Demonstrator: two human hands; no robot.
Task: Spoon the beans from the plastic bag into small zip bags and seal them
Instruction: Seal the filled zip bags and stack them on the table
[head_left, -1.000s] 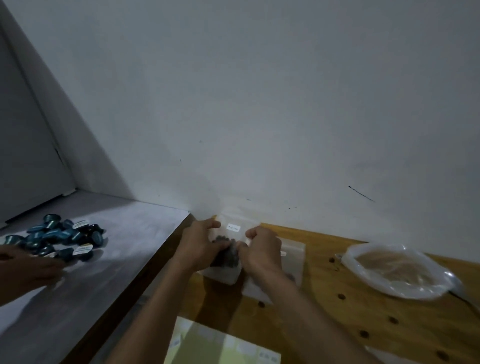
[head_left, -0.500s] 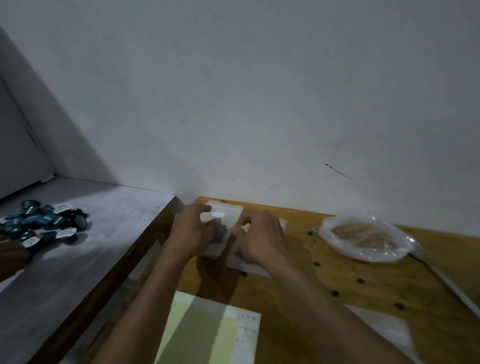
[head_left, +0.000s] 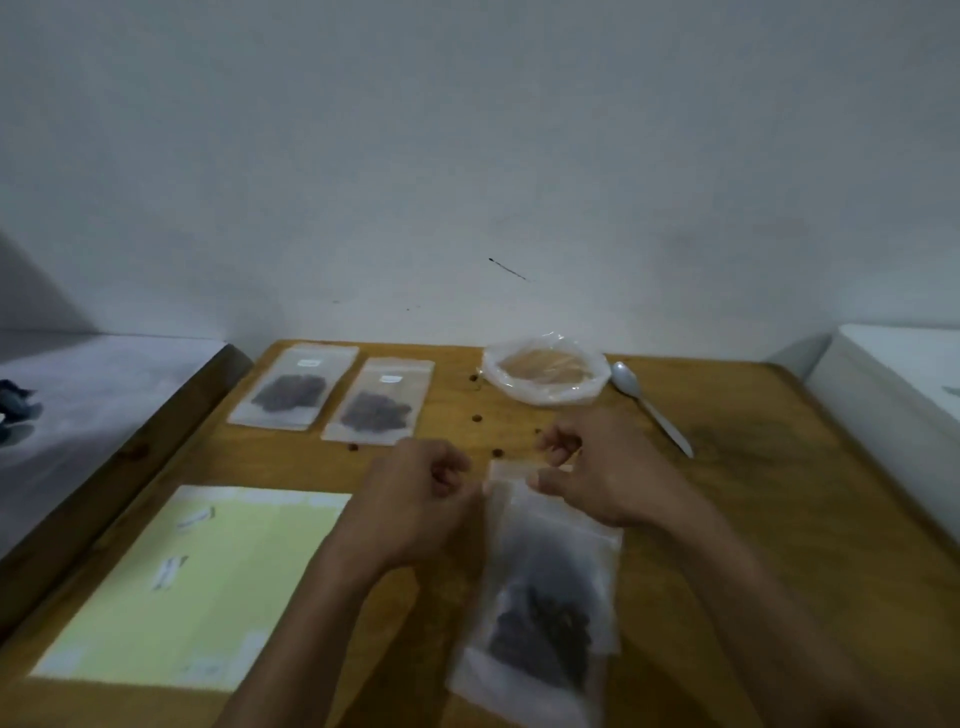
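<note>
While both hands pinch its top corners, a small zip bag (head_left: 545, 587) of dark beans hangs over the wooden table (head_left: 753, 519).

Left hand (head_left: 415, 499), fingers curled, nips the bag's upper-left edge at about 9 o'clock of its mouth; right hand (head_left: 602, 467) clamps thumb and fingers on the strip at 2 o'clock. Clear, soft and blurred, the bag holds dark beans (head_left: 545, 634) pooled low. At 11 o'clock lie two flat filled bags (head_left: 293, 387) (head_left: 378, 408) side by side; at 12 o'clock sits a crinkled plastic bag (head_left: 545, 371), a white spoon (head_left: 649, 405) just beside it. A pale yellow sheet (head_left: 197, 587) lies at 8 o'clock. Loose beans (head_left: 475, 417) dot the orange-brown wood below a plain white wall (head_left: 467, 156).
</note>
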